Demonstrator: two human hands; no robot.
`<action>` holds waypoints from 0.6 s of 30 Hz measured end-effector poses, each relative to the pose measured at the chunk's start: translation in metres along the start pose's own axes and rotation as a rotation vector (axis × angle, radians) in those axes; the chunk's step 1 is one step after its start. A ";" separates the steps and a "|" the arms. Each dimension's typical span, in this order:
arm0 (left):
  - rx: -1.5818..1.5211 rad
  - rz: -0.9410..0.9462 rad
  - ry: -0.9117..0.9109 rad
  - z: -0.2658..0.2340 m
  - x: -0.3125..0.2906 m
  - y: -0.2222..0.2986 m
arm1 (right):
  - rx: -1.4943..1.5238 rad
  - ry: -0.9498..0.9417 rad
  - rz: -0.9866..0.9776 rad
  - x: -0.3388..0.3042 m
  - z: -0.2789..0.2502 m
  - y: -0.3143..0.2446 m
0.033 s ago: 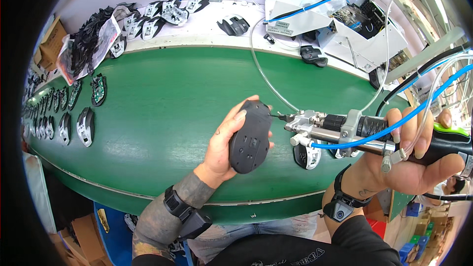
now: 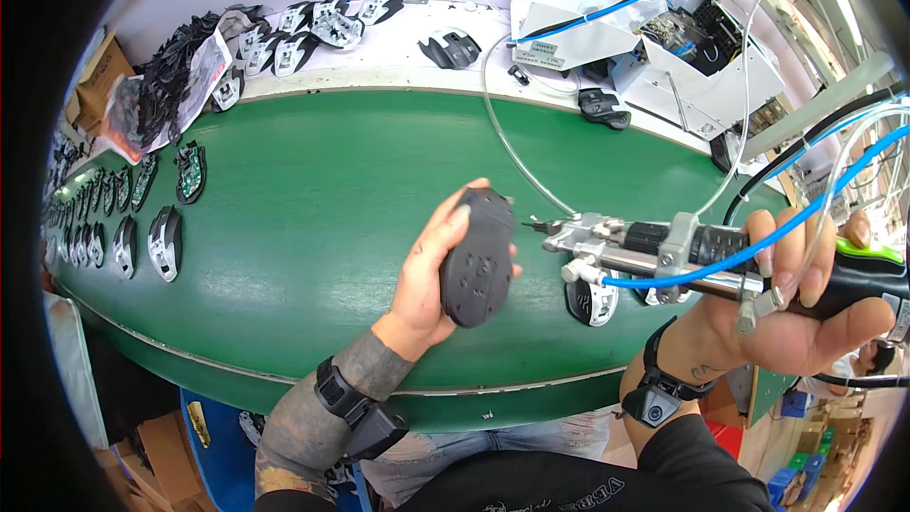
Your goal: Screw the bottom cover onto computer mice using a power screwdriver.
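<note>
My left hand (image 2: pixel 421 286) is wrapped round a black computer mouse (image 2: pixel 480 270), its underside with small holes turned up toward me. In my right hand (image 2: pixel 791 299) is a powered screwdriver (image 2: pixel 654 246), held sideways by its black and green grip, with a metal feed head, tubes and a blue hose. The bit (image 2: pixel 538 225) points left at the upper edge of the mouse, with a small gap between them. A grey and black mouse shell (image 2: pixel 592 301) lies on the green belt behind the screwdriver, partly covered by it.
On the left of the green belt (image 2: pixel 313 180) are rows of mouse shells (image 2: pixel 164 245) and mouse bases with circuit boards (image 2: pixel 191 173). More shells (image 2: pixel 294 52) sit on the white ledge beyond. A screw feeder (image 2: pixel 697 47) stands at the back right. Hoses arch across the right side.
The mouse has shifted slightly left and tilted in my left hand, so the gap to the bit is wider. My right hand has barely moved.
</note>
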State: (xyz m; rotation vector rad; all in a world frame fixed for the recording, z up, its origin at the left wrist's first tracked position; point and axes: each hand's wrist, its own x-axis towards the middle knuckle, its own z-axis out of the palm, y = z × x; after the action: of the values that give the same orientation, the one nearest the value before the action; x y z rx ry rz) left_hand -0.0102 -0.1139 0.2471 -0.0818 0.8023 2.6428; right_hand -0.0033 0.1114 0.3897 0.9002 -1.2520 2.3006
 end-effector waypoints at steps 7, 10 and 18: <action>0.031 0.163 0.253 -0.016 0.016 0.016 | 0.017 0.033 0.039 -0.005 0.011 -0.012; -0.016 0.178 0.183 -0.013 0.015 0.016 | 0.018 0.029 0.066 -0.007 0.023 -0.005; -0.108 0.181 0.036 -0.011 0.011 0.016 | 0.098 -0.099 0.155 -0.006 0.028 0.003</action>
State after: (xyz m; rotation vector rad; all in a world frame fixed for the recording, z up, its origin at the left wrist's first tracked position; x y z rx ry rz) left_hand -0.0273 -0.1285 0.2450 -0.0891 0.7077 2.8627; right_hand 0.0094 0.0865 0.3949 0.9936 -1.3008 2.4840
